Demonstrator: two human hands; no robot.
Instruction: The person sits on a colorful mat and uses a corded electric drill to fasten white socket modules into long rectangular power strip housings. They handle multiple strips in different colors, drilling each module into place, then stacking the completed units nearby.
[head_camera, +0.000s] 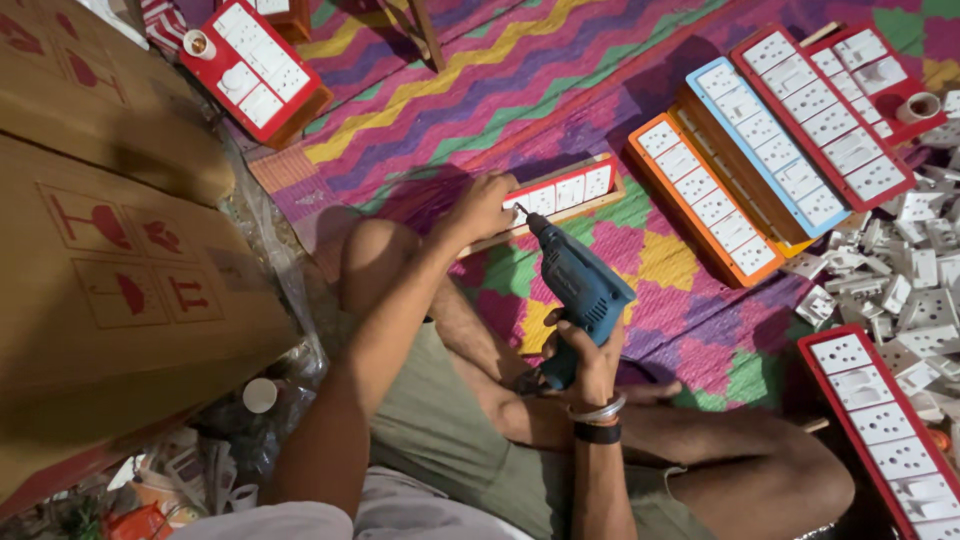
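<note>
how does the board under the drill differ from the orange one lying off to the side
The red-trimmed board is pinned by the left hand with the drill tip, held in the right hand, at its edge; the orange-trimmed board lies untouched. The red-trimmed one sits alone on the mat; the orange one adjoins a blue-trimmed board. Both are long, with white socket plates.

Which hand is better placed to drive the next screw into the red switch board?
The right hand, probably: it already holds the blue drill, whose bit points at the red switch board. The left hand rests on the board's end, steadying it.
</note>
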